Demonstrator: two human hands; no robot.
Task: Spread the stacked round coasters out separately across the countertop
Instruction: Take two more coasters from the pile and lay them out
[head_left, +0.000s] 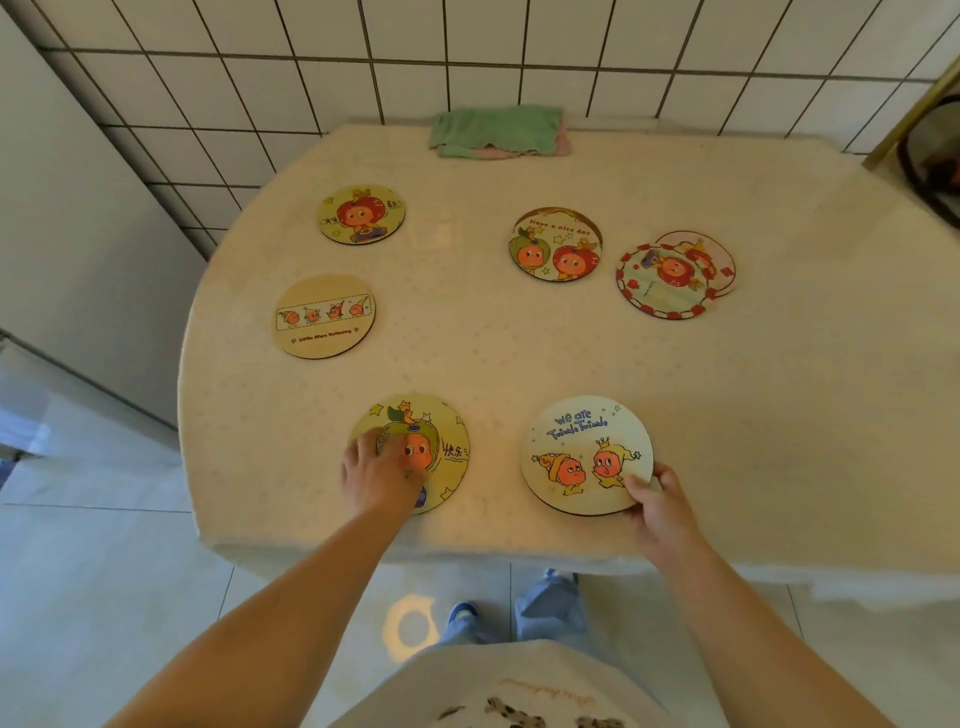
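Partly hidden: left hand (375, 470) lies flat, fingers spread, pressing the yellow-green coaster (415, 449) at 7 o'clock on the countertop (498, 343), covering its lower-left art; Chinese characters at its right edge are cut by the rim. Right hand (655, 503) pinches the lower-right rim of the cream coaster (584, 457) at 5 o'clock, thumb on top, fingers tucked under the edge and out of sight; it reads "we are Twinkle Twinkle". Mid-left, 9 o'clock, the tan coaster (323, 316) lies alone, its small caption too blurred to read. At 2 o'clock, the red-bordered coaster (666, 280) overlaps a pink coaster (719, 257), touching, most of the pink one hidden. Just left of those, the "Have a nice day" coaster (555, 247) sits on another, only a thin sliver of which shows at its top edge. At 11 o'clock, the far-left coaster (362, 213) lies alone, characters unreadable. At 12 o'clock, a green cloth (496, 127) lies over a pink one by the tiled wall (467, 62). Right frame edge: a dark round object (935, 156), cut off.
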